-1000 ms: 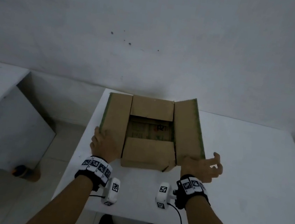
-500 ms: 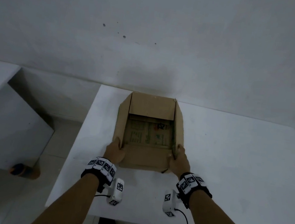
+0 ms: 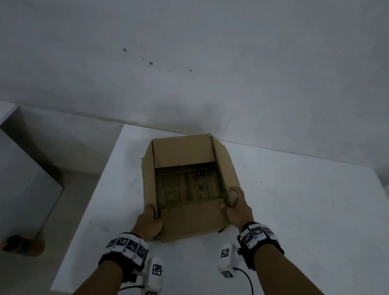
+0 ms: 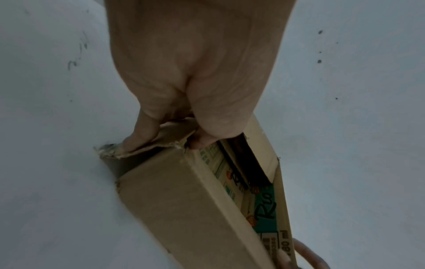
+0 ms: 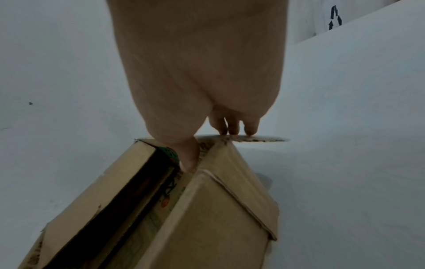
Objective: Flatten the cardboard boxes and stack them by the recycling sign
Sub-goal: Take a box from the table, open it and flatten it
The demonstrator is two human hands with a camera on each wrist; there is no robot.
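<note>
A brown cardboard box (image 3: pixel 182 155) with its top flaps raised sits on the white table (image 3: pixel 303 209), skewed so its far end points right. Printed green and orange panels show inside it (image 4: pixel 264 209). My left hand (image 3: pixel 148 222) grips the near left corner, thumb inside, fingers on the torn outer flap (image 4: pixel 161 138). My right hand (image 3: pixel 235 206) grips the near right corner, thumb inside the box (image 5: pixel 188 160) and fingers outside. A recycling sign (image 5: pixel 334 18) shows at the far right in the right wrist view.
A white cabinet (image 3: pixel 0 184) stands left of the table across a gap of floor. A dark and orange bottle (image 3: pixel 22 245) lies on the floor beside it. The wall runs just behind the table. Bare tabletop lies right of the box.
The side flaps, first spread flat, were folded up. Both hands moved onto the near corners, and the box has since turned, its far end swinging right.
</note>
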